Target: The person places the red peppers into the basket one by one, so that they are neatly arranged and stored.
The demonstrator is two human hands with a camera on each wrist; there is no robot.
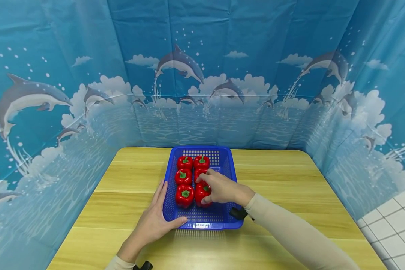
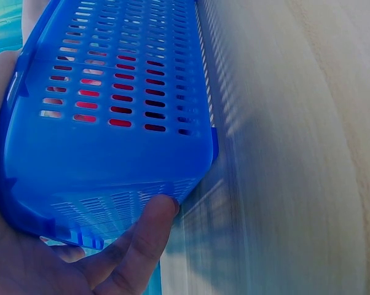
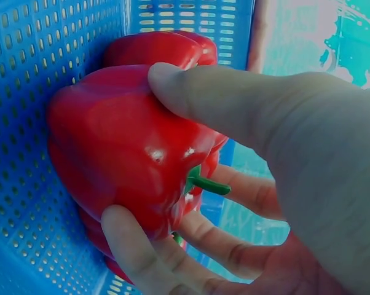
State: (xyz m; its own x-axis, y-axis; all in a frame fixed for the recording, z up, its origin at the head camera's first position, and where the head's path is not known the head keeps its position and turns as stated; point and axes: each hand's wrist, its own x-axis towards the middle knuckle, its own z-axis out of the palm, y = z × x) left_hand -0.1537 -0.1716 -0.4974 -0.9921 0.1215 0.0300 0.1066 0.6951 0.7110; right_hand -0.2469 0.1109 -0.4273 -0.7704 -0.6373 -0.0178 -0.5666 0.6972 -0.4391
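Note:
Several red bell peppers with green stems stand in two columns inside a blue plastic basket (image 1: 206, 225). My right hand (image 1: 222, 188) grips the nearest bell pepper (image 1: 201, 194) of the right column, and the right wrist view shows its thumb and fingers spread round the bell pepper's sides (image 3: 129, 141). Behind that one, another bell pepper (image 1: 200, 173) is partly hidden by my fingers. My left hand (image 1: 153, 221) rests at the basket's near left corner, fingers fairly straight along the outer left wall and thumb lying on the near rim.
The basket stands on a light wood table (image 1: 276, 176), near its back edge. A blue curtain (image 1: 202, 123) printed with dolphins hangs behind and on both sides. In the left column stand more bell peppers (image 1: 184, 195). White tiles (image 1: 391, 221) show at the lower right.

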